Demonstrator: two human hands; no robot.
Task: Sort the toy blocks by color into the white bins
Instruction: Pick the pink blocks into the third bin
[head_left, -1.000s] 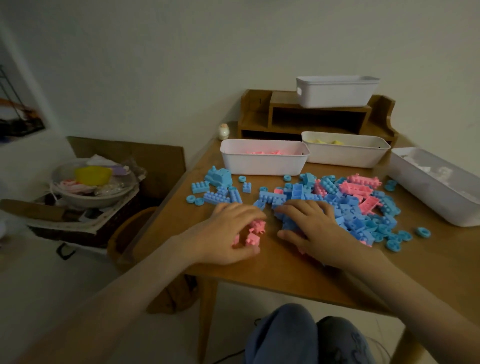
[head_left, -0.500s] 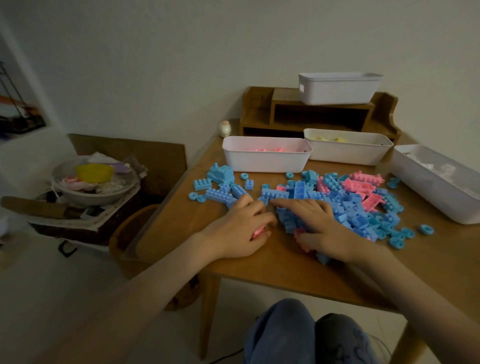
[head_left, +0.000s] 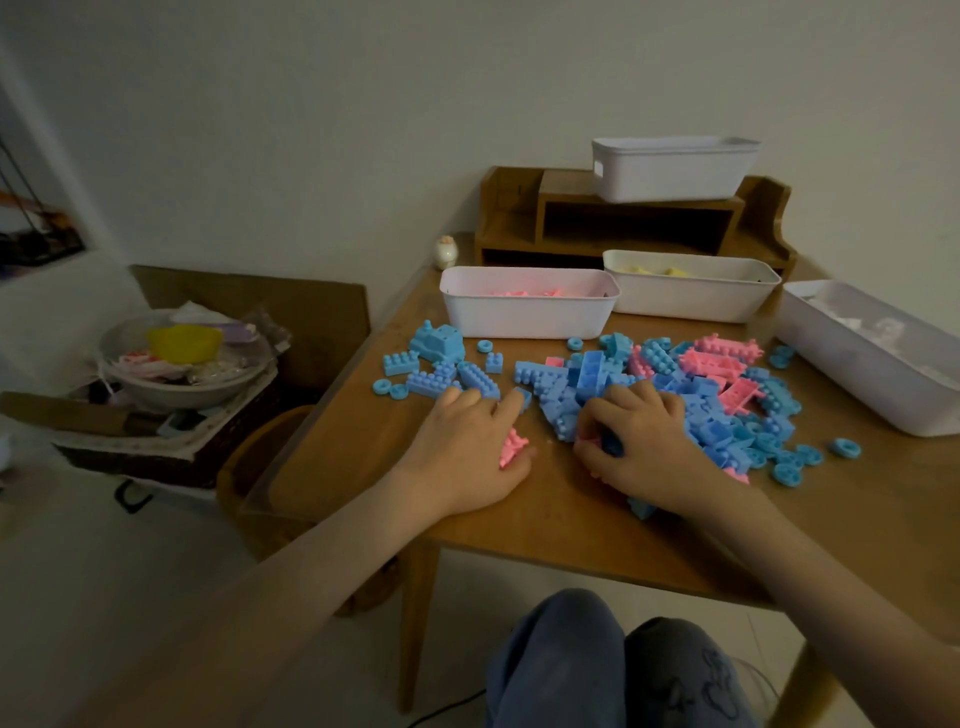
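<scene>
A heap of blue and pink toy blocks (head_left: 691, 395) covers the middle of the wooden table (head_left: 545, 514). My left hand (head_left: 467, 452) lies at the heap's left edge, fingers curled over pink blocks (head_left: 511, 448) under the palm. My right hand (head_left: 644, 447) rests on the heap's near side, fingers curled round a pink and a blue block (head_left: 602, 441). Behind stand the white bin with pink blocks (head_left: 527, 312), the bin with yellow blocks (head_left: 691, 299) and, at the right, the bin with white blocks (head_left: 872, 369).
An empty-looking white bin (head_left: 672, 171) sits on a wooden desk shelf (head_left: 623, 228) at the back. A small figurine (head_left: 447, 252) stands at the table's far left corner. Left of the table is a basket with a bowl of clutter (head_left: 182, 369). My knees (head_left: 613, 670) are below the table's front edge.
Both hands have slid a little away from me into the heap. The left hand has drawn pink blocks under its palm; the right hand's fingers have curled on blocks.
</scene>
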